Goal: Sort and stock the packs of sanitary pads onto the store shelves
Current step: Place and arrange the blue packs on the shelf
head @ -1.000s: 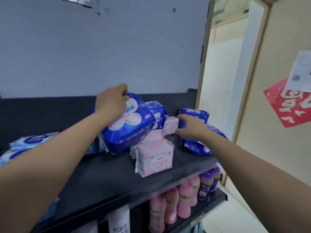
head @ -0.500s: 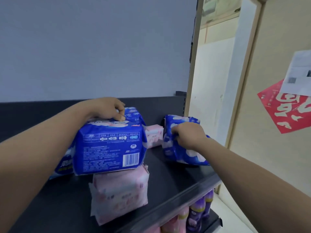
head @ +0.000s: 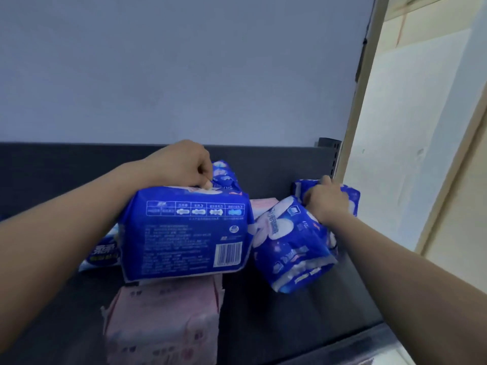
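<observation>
My left hand (head: pixel 181 165) grips the top of a large blue pad pack (head: pixel 184 233), held with its barcode side toward me above a pink pad pack (head: pixel 163 322) on the black shelf (head: pixel 290 320). My right hand (head: pixel 326 204) grips a second blue pad pack (head: pixel 292 248), tilted and lifted off the shelf near its right end. Another blue pack (head: pixel 350 198) sits behind that hand. A small pink pack (head: pixel 263 205) shows between the two held packs.
A blue-and-white pack (head: pixel 102 254) lies under my left forearm. The shelf's black back panel (head: pixel 66 164) runs below a grey wall. A pale wooden door frame (head: pixel 366 106) stands just right of the shelf end.
My right hand has lifted its blue pack up and toward me, tilting it. The view has moved closer to the shelf. My left hand still holds the large blue pack over the pink one.
</observation>
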A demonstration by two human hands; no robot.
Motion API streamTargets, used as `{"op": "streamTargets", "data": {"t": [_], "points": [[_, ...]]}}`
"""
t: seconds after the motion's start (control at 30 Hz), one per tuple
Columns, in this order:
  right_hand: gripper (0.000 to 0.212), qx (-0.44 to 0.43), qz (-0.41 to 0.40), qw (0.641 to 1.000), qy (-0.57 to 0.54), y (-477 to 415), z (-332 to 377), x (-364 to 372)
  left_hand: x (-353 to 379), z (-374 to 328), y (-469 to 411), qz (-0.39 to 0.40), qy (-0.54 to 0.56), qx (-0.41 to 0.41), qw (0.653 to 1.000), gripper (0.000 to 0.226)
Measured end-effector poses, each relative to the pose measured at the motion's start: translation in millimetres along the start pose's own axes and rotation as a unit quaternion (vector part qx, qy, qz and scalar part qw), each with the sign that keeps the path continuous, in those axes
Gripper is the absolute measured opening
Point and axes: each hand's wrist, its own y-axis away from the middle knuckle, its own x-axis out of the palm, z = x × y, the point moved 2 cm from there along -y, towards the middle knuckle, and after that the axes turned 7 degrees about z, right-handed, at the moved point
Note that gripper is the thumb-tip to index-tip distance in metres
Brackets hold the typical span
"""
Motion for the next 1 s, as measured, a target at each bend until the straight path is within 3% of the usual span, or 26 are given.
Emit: {"op": "streamTargets", "data": {"t": [0.2,0.4,0.57,0.63,0.73,1.0], "points": [[0.023,-0.078,-0.062,0.994,0.043,-15.2,-9.1,11.3,3.2,-1.9,4.6,-0.015,0.037,-0.062,0.997,0.005],[0.020,-0.166,-0.030,0.984,0.060,-13.9,2.0,-5.8,4.1,-13.4,12.2,-0.050,0.026,-0.112,0.992,0.011],[0.004,-0.189,0.036,0.981,0.010,-13.4,12.5,-19.3,-0.7,-24.2,31.4,-0.143,0.030,-0.165,0.975,0.019],[0.004,-0.177,0.064,0.982,-0.009,-15.0,12.4,-21.4,-5.5,-26.5,42.5,-0.201,0.041,-0.194,0.959,0.018],[0.022,-0.152,0.078,0.985,-0.039,-16.7,11.7,-29.4,-22.1,-28.3,65.2,-0.317,0.071,-0.233,0.917,0.008],[0.016,-0.218,-0.051,0.975,-0.014,-0.2,49.2,-114.9,-72.8,-30.1,148.0,-0.496,0.020,-0.303,0.813,0.016]]}}
